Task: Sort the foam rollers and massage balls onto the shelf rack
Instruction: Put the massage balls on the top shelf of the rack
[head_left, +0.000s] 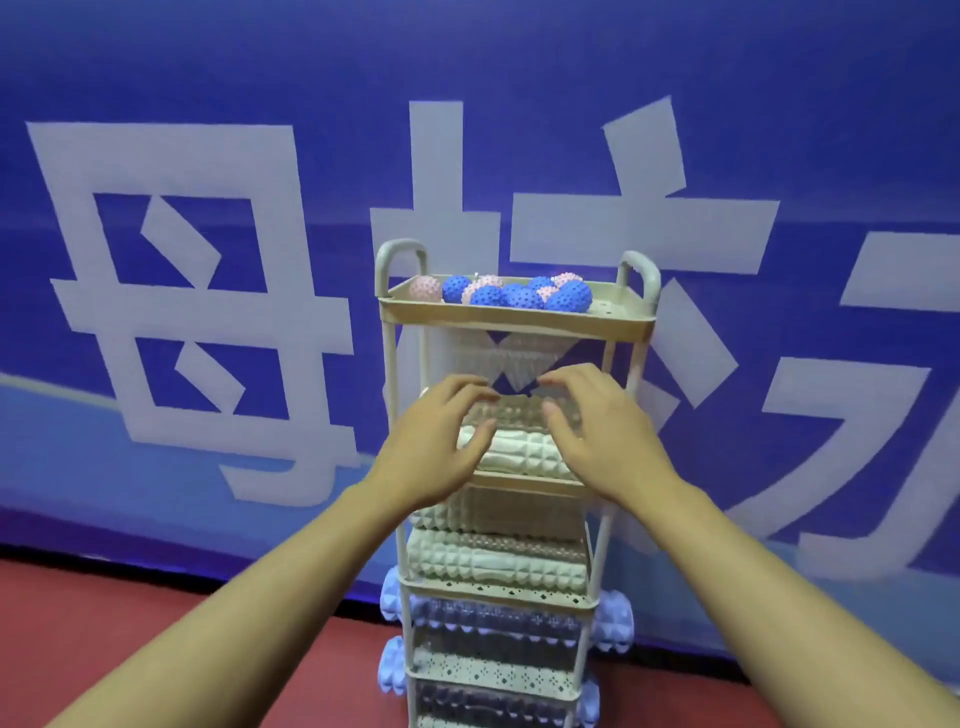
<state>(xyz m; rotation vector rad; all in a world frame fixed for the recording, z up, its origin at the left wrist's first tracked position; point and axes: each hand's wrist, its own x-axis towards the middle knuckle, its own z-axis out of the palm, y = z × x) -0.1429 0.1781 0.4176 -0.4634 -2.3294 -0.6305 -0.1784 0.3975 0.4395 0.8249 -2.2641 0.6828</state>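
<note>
Both hands, left (441, 441) and right (597, 431), rest spread-fingered on a cream ridged foam roller (519, 452) in the beige tiered shelf rack (514, 319). The blue banner (208, 78) behind carries large white characters, the leftmost perhaps "母".

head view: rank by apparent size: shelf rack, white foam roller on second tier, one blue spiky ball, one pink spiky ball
1. shelf rack, largest by far.
2. white foam roller, partly covered by both hands.
3-4. blue spiky ball and pink spiky ball: look alike; blue sits nearer the camera, so unranked.
</note>
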